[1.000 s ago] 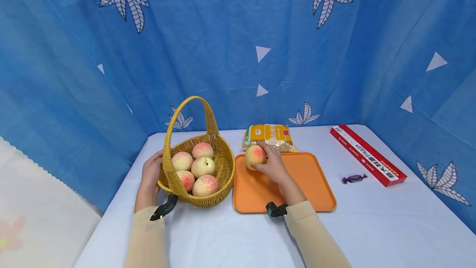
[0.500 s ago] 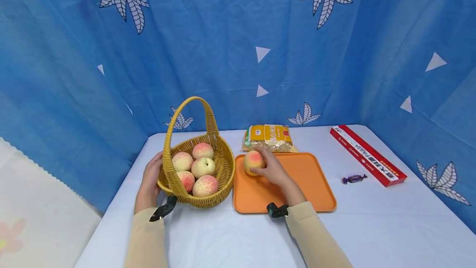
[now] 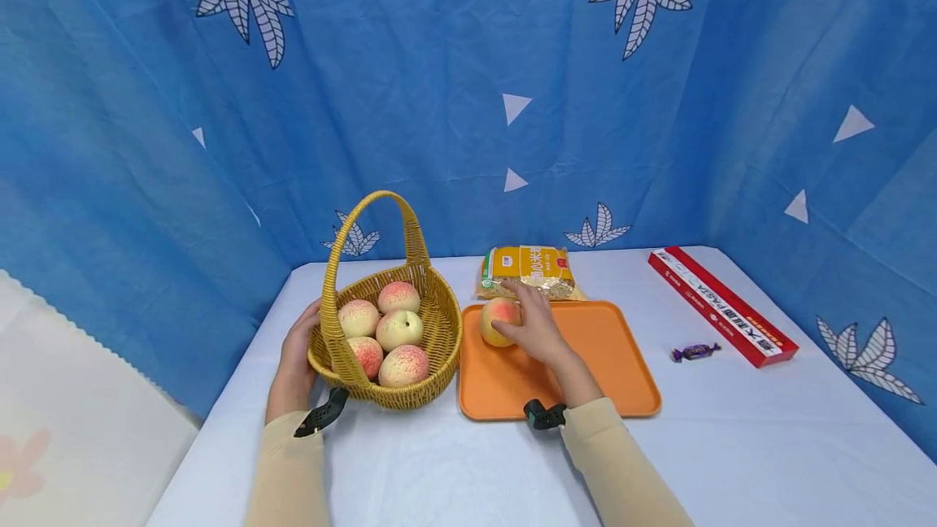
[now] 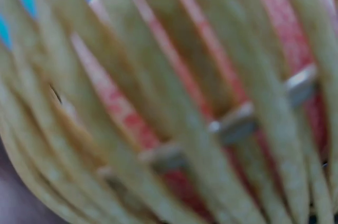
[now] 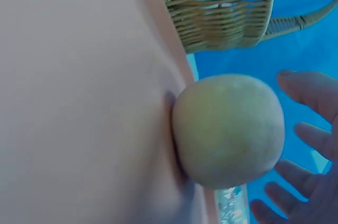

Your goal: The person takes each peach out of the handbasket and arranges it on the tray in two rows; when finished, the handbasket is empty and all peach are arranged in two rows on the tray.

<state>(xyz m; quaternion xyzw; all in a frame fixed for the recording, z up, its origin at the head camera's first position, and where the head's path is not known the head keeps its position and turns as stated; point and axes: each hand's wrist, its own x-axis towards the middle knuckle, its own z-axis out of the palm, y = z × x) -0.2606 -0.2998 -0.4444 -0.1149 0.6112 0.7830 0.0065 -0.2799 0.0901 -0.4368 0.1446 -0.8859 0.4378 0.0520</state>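
One round, yellow peach with a red blush rests on a flat, orange, rectangular tray, near its left edge and just left of the person's right hand; the right grip is released — fingers and thumb spread; the thumb overlaps the fruit in the head view, while the right wrist view shows the uppermost fingertip clear of it. From the near right, a beige sleeve runs forward and leftward to that hand; the left hand lies against the left side of a golden-brown woven basket with a tall arched handle — its fingertips are hidden, so I cannot tell whether that grip is clenched on the wall or merely resting. The peach's blush faces up and slightly rightward; its long axis cannot be told; five pink-and-cream peaches lie in the basket.
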